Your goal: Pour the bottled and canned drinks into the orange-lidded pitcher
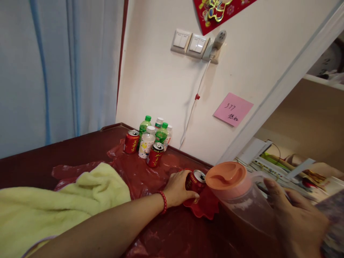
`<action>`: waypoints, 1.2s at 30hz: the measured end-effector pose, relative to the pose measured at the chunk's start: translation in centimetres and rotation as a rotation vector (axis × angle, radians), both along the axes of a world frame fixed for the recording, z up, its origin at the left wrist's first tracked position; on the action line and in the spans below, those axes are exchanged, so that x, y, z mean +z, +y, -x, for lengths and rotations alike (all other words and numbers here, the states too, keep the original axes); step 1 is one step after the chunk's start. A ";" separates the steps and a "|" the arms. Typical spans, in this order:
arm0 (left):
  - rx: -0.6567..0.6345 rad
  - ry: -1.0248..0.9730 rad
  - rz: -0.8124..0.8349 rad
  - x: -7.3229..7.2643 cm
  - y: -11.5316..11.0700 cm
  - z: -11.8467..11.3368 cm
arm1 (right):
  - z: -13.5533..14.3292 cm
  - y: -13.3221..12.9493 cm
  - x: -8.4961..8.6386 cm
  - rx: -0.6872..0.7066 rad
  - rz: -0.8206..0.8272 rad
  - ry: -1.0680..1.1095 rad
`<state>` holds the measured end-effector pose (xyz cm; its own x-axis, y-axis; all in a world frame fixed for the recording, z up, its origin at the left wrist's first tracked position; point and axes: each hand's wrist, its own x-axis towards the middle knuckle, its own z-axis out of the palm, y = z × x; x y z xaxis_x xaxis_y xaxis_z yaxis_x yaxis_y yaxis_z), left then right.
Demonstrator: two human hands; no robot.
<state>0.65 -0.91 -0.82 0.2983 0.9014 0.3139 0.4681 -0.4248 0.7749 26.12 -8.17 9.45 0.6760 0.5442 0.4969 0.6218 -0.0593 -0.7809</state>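
My left hand (178, 188), a red bead bracelet at its wrist, is curled around the side of a red drink can (197, 181). The can stands on a red dish with a wavy rim (205, 208). By its handle, my right hand (298, 215) grips a clear plastic pitcher (249, 208) with an orange lid (227, 177). The pitcher is tilted, its lid close beside the can. Farther back stand two more red cans, a left one (131, 142) and a nearer one (155, 154), around a white-capped bottle (147, 142).
Green-capped bottles (161, 134) stand among the group by the wall. A yellow towel (88, 193) lies on the left of the dark red table (32, 168). Red plastic film (139, 175) covers part of the tabletop. A white cord (191, 114) hangs from the wall socket.
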 end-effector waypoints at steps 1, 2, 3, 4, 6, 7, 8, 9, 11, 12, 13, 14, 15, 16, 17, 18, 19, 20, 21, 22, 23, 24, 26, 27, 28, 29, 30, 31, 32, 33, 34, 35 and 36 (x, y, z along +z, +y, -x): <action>0.002 0.002 -0.001 0.0 0.0 0.0 | 0.0 0.0 0.0 0.003 0.001 -0.003; 0.007 0.003 -0.001 0.0 0.0 0.0 | 0.0 0.0 -0.1 0.008 0.001 -0.013; 0.011 0.004 0.000 0.0 0.0 0.0 | 0.1 -0.1 -0.1 0.010 0.002 -0.024; 0.015 0.005 0.002 0.0 0.0 0.0 | 0.1 -0.1 -0.1 0.010 0.002 -0.032; 0.020 0.008 0.003 -0.1 0.0 0.0 | 0.2 -0.1 -0.1 0.008 -0.005 -0.037; 0.020 0.010 0.001 -0.1 0.1 0.0 | 0.3 -0.1 -0.1 0.011 -0.014 -0.023; 0.019 0.012 -0.001 -0.1 0.1 0.0 | 0.4 -0.1 -0.1 0.014 -0.020 -0.008; 0.019 0.014 -0.002 -0.1 0.1 0.0 | 0.4 -0.1 0.0 0.014 -0.023 0.003; 0.019 0.015 -0.001 -0.2 0.1 0.0 | 0.3 0.0 -0.1 0.005 -0.020 0.008; 0.020 0.014 -0.002 -0.2 0.1 0.0 | 0.2 0.0 -0.1 -0.003 -0.015 0.005; 0.020 0.014 -0.002 -0.2 0.1 0.1 | 0.0 0.1 -0.1 -0.009 -0.011 -0.003; 0.019 0.013 -0.003 -0.1 0.1 0.1 | -0.2 0.2 -0.2 -0.012 -0.009 -0.008; 0.017 0.013 -0.004 -0.1 0.1 0.1 | -0.3 0.3 -0.3 -0.010 -0.013 -0.009; 0.014 0.013 -0.003 -0.1 0.1 0.1 | -0.5 0.4 -0.3 -0.010 -0.017 -0.013; 0.013 0.013 -0.003 0.0 0.1 0.1 | -0.6 0.4 -0.4 -0.010 -0.020 -0.017; 0.013 0.012 -0.003 0.0 0.1 0.1 | -0.6 0.4 -0.4 -0.012 -0.020 -0.019; 0.015 0.012 -0.002 0.0 0.1 0.1 | -0.7 0.4 -0.3 -0.012 -0.014 -0.017; 0.018 0.012 -0.001 0.1 0.1 0.1 | -0.6 0.3 -0.3 -0.012 -0.007 -0.014; 0.020 0.011 0.000 0.1 0.1 0.1 | -0.6 0.2 -0.3 -0.010 0.001 -0.011; 0.021 0.012 0.000 0.1 0.1 0.0 | -0.5 0.2 -0.2 -0.009 0.009 -0.010; 0.019 0.013 0.001 0.1 0.1 0.0 | -0.4 0.1 -0.2 -0.006 0.011 -0.016; 0.017 0.015 0.002 0.1 0.1 0.0 | -0.4 0.0 -0.1 -0.006 0.011 -0.024; 0.014 0.019 0.001 0.1 0.1 0.0 | -0.2 0.0 -0.1 -0.006 -0.001 -0.029; 0.013 0.019 -0.001 0.1 0.1 0.0 | -0.2 -0.1 -0.1 -0.003 -0.009 -0.024; 0.013 0.018 -0.002 0.0 0.1 0.1 | -0.1 -0.1 -0.1 -0.001 -0.017 -0.021; 0.014 0.016 -0.004 0.0 0.1 0.1 | -0.1 -0.1 -0.1 0.004 -0.014 -0.016; 0.013 0.013 -0.004 0.0 0.0 0.1 | -0.1 -0.1 0.0 0.005 -0.003 -0.019; 0.013 0.010 -0.002 -0.1 0.0 0.1 | -0.1 -0.1 0.0 0.005 0.009 -0.029; 0.011 0.009 0.000 -0.1 0.0 0.1 | -0.1 -0.1 0.1 0.005 0.019 -0.040; 0.010 0.008 0.003 -0.1 0.0 0.1 | 0.0 -0.2 0.1 0.008 0.025 -0.048; 0.009 0.008 0.004 -0.1 0.0 0.1 | 0.0 -0.2 0.2 0.008 0.023 -0.053; 0.010 0.009 0.003 -0.1 0.0 0.1 | 0.2 -0.3 0.3 0.006 0.016 -0.055; 0.011 0.010 0.001 0.0 0.0 0.1 | 0.3 -0.3 0.3 0.003 0.008 -0.054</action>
